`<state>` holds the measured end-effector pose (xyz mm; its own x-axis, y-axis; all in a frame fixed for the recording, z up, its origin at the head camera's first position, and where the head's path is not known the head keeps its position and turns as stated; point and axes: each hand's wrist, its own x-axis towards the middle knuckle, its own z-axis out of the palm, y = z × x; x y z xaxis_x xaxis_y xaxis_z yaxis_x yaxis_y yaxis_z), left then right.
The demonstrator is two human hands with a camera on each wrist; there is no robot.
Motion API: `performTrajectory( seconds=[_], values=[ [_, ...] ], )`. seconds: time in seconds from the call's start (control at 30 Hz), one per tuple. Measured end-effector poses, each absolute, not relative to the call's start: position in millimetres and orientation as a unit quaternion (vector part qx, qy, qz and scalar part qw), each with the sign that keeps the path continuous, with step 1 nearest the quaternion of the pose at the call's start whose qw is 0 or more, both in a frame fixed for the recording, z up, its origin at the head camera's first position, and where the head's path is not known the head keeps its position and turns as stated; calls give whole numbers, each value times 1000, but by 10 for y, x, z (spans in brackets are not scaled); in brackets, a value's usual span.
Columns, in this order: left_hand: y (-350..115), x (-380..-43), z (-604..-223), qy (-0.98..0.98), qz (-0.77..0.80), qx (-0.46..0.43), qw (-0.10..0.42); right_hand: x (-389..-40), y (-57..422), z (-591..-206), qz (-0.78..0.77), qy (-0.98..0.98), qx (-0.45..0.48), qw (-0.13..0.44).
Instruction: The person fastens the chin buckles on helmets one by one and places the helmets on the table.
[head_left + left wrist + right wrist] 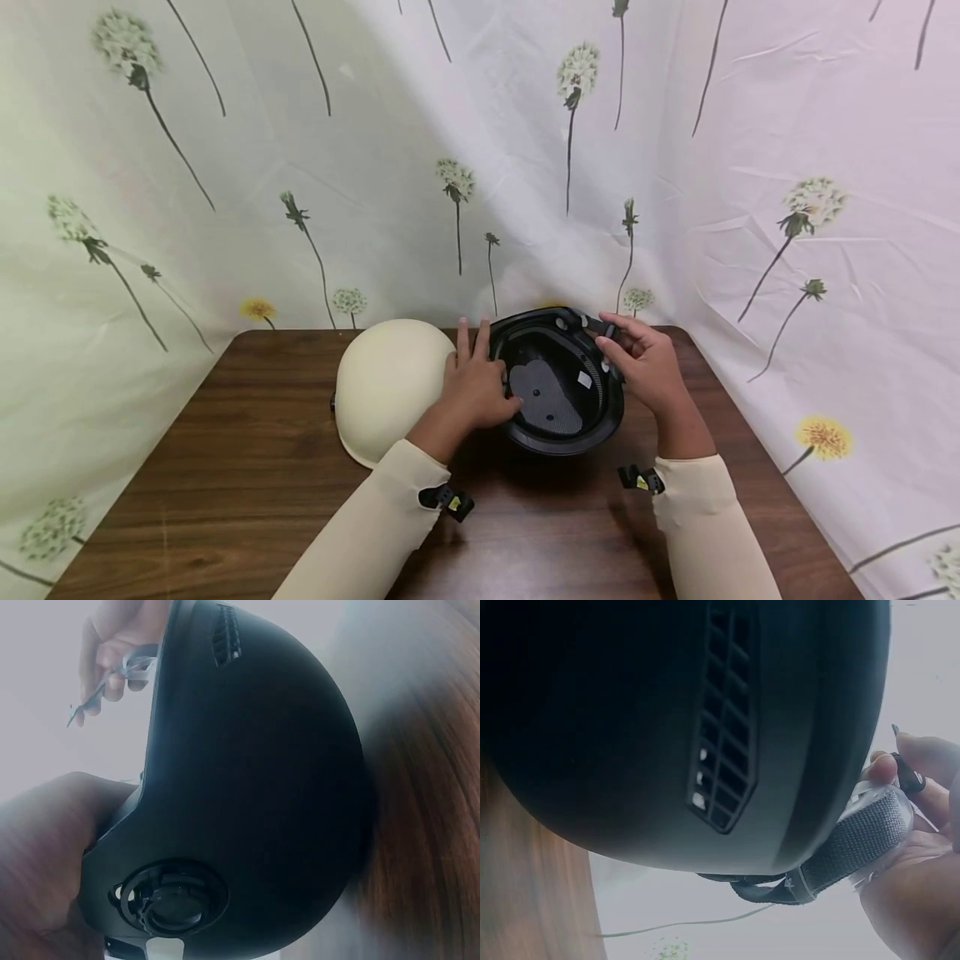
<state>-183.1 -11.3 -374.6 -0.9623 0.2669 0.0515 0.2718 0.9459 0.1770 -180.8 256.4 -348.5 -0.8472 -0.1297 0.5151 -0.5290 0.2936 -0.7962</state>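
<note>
A black helmet (551, 437) lies dome down on the table, its padded inside facing up. At its left rim my left hand (474, 387) holds on, the thumb over the inner edge and two fingers stretched toward the wall. In the left wrist view, a round dial-like part (176, 907) shows on the black shell near that hand. On the right side, my right hand (647, 367) pinches the end of the helmet's chin strap (859, 836), where a small black buckle piece (909, 778) shows between finger and thumb. A grated vent (724, 727) marks the shell there.
A cream helmet (390, 383) sits dome up just left of the black one, close beside my left hand. The brown wooden table (247, 475) ends at a white curtain (390, 208) printed with dandelions, which hangs behind and on both sides.
</note>
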Motion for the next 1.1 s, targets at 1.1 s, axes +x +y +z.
performTrajectory(
  seconds=[1.1],
  values=[
    [-239,-1912,-3903,-844,-472,-199,157,-1976,2598,-3690,612,-743,200,184]
  ],
)
